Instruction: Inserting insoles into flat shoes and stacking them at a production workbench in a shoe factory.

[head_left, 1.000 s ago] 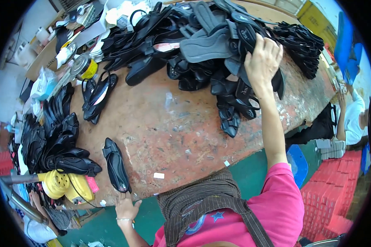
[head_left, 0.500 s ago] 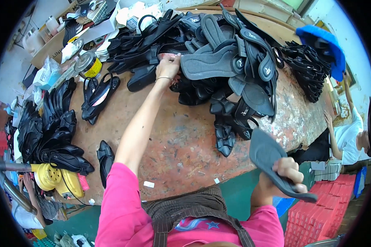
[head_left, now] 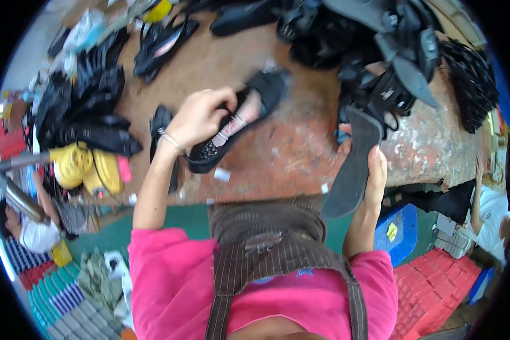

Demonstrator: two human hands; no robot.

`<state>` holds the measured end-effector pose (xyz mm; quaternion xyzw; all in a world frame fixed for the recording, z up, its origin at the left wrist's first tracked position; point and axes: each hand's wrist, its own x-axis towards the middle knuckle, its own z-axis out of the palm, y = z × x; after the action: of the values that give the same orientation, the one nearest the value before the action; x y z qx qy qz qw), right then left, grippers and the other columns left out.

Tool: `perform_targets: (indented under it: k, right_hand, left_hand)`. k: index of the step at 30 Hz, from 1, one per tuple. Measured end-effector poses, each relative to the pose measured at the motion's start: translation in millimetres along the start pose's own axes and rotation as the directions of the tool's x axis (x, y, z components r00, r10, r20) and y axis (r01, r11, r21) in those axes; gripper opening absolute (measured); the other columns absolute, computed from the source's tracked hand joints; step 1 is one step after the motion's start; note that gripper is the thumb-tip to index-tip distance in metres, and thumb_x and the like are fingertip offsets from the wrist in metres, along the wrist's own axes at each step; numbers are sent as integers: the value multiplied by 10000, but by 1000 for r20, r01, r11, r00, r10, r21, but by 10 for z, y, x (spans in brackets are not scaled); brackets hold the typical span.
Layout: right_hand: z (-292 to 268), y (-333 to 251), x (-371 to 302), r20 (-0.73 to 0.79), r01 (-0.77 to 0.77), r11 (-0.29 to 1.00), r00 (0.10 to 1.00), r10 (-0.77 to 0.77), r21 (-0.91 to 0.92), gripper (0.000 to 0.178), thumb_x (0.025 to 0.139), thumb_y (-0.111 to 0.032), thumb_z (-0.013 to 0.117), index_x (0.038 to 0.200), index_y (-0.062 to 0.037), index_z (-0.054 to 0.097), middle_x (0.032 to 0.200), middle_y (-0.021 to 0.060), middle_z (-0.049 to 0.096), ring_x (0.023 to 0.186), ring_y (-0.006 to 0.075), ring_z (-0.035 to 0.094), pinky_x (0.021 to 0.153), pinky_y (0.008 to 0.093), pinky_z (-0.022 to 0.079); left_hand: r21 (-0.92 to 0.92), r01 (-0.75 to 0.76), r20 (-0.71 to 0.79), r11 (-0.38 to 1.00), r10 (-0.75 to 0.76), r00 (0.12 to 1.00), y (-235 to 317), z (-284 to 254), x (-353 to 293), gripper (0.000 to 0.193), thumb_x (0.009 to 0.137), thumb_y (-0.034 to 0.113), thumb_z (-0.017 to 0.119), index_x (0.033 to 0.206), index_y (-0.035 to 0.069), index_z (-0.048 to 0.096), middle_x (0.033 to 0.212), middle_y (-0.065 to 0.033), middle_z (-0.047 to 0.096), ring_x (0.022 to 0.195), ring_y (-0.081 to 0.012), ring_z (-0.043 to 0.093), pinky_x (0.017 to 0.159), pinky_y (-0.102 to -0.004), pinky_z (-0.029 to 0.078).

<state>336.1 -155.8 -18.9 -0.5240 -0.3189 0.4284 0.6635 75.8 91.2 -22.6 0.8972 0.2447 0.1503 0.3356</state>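
My left hand (head_left: 201, 116) is curled at the side of a black shoe (head_left: 236, 128), its bent fingers gripping the edge of the opening. The shoe lies slantwise over the near left part of the counter (head_left: 297, 156), with its bow end pointing far and to the right; that end is blurred for me. I can make out a pinkish patch with red marks inside it. I cannot tell whether its sole touches the counter.

My right hand (head_left: 375, 175) is closed around a flat dark grey insole (head_left: 351, 164), fingertips on its left edge and the rest of the hand along its right edge. I have it tilted steeply over the counter's near edge, well to the right of the shoe.

Just to the left of my left forearm, and partly behind it, another black shoe (head_left: 160, 120) lies on the counter. Farther left I see a heap of black shoes (head_left: 88, 110), with a yellow clog (head_left: 102, 173) near it. A black sandal (head_left: 165, 48) lies at the far left, and a small white label (head_left: 222, 174) sits near the held shoe. At the far right there is a pile of black footwear and grey insoles (head_left: 408, 71), with a stack of black straps (head_left: 470, 82) beyond it to the right. Below the counter, near right, I have a blue tub (head_left: 399, 238) and red boxes (head_left: 436, 289) in view.
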Motion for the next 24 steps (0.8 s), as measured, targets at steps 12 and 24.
perform_targets:
  k: [12,24]
  right_hand:
    - [942,719,-4,757,734,375,643,-115,-567,402,714,-47,676,1115,-43,705,1233,108,601,1089,290,553,969,440,418]
    - [1482,1330,125,783,633,626,619,-56,-456,315,726,-8,707,1032,-65,760,1198,131,666,1092,307,624,967,421,475]
  left_hand:
    - [-261,492,-657,831,-526,540,308,778,-1734,123,940,29,605,1049,8,655,905,-76,649,834,-164,625,738,-294,506]
    - [-717,338,-454,609,-777,437,164,1332,-1945,501,826,-41,732,1303,-32,580,960,-45,519,738,-77,591,591,-204,541]
